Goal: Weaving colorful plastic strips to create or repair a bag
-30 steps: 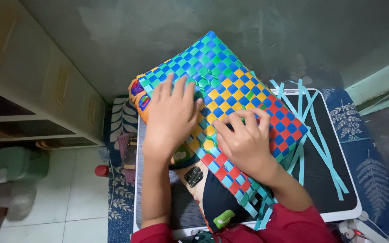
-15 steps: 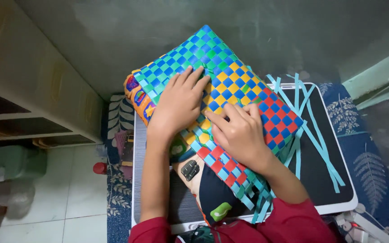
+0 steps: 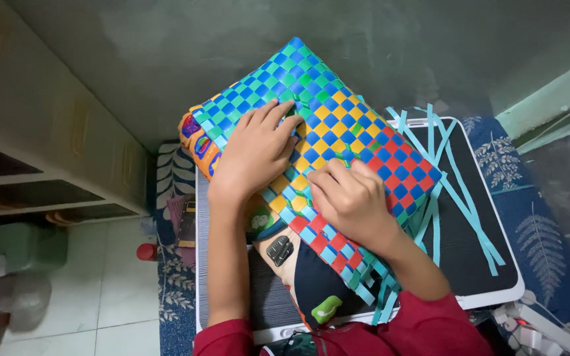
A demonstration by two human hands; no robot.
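Note:
A woven mat (image 3: 338, 112) of checkered strips in blue, green, yellow and red lies tilted across a black board (image 3: 470, 250). My left hand (image 3: 255, 155) lies flat on its left part, fingers spread and pressing on the green and yellow squares. My right hand (image 3: 351, 201) rests curled on the yellow and red squares near the middle, fingertips bent onto the weave. Loose light blue strips (image 3: 443, 171) stick out from the mat's right and lower edges. Neither hand holds anything.
A patterned cushion (image 3: 199, 142) sits under the mat's left edge and a dark cloth item (image 3: 315, 283) under its near edge. A cabinet (image 3: 47, 145) stands left, a blue leaf-print rug (image 3: 549, 237) lies beneath, and white cables (image 3: 536, 326) are at lower right.
The view has shifted, so the mat sits slightly higher and more to the right. My left hand's fingers slid a little toward the middle of the mat; my right hand curled more tightly.

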